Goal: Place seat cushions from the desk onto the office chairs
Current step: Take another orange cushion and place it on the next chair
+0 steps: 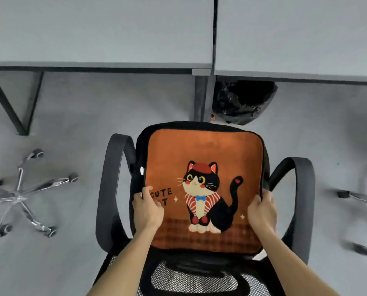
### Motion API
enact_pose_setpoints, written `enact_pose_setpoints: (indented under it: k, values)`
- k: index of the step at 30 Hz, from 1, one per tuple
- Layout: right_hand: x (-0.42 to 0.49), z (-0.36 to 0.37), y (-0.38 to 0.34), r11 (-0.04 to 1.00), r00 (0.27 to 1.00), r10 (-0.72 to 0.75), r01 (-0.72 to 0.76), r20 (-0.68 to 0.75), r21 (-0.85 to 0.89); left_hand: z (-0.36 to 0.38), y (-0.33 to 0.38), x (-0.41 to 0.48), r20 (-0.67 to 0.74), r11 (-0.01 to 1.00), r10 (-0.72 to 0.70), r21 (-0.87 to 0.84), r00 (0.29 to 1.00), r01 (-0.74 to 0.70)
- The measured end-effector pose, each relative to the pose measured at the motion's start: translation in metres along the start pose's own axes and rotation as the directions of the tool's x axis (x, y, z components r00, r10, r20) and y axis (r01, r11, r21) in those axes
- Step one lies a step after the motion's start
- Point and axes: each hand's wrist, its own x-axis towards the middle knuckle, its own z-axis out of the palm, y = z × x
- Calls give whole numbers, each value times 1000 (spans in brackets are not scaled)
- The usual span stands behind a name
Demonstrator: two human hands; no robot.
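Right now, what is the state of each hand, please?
Left hand: closed, gripping the cushion by its left edge.
Right hand: closed, gripping its right edge.

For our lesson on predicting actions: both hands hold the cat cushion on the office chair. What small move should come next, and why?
Probably let go of it. The cat cushion already covers the seat of the office chair, between the armrests, and looks square to it; the left hand and right hand grip its side edges, so releasing would likely finish this placement.

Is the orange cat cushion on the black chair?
Yes: the orange cat cushion lies flat on the black office chair; left hand and right hand grip it.
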Motion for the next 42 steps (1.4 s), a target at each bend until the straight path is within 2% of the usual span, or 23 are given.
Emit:
enact_pose_setpoints:
  k: [5, 10, 16, 20, 29, 33, 35, 39, 42]
  values:
    - [13, -3, -1, 1000, 999, -12, 12, -31, -20, 12, 3, 1, -70, 1000, -7, 11, 998, 8]
    - [16, -2, -6, 1000, 999, -11, 11, -37, -2, 12, 4, 6, -72, 996, -34, 79, 997, 40]
    - [18, 4, -2, 996, 997, -75, 73, -34, -55, 11, -5, 11, -49, 985, -38, 165, 998, 45]
    - [11, 7, 0, 995, 992, -97, 93, -83, -46, 9, -14, 12, -21, 970, 42, 240, 999, -36]
    - [3, 12, -8, 939, 997, -82, 78, 0, -335, 13, -22, 14, -61, 947, 159, 293, 985, -135]
    - [4, 10, -13, 923, 998, -59, 58, 8, -381, 10, -18, 13, -84, 920, 258, 327, 963, -218]
    - [4, 10, -15, 911, 999, -54, 51, 4, -409, 6, -12, 14, -38, 892, 318, 350, 947, -285]
    - [9, 9, -33, 823, 961, -265, 268, 79, -501, -2, 19, 30, 75, 790, 503, 365, 861, -493]
    - [22, 13, -64, 742, 912, -371, 406, 178, -533, -6, 50, 52, 149, 710, 582, 387, 800, -588]
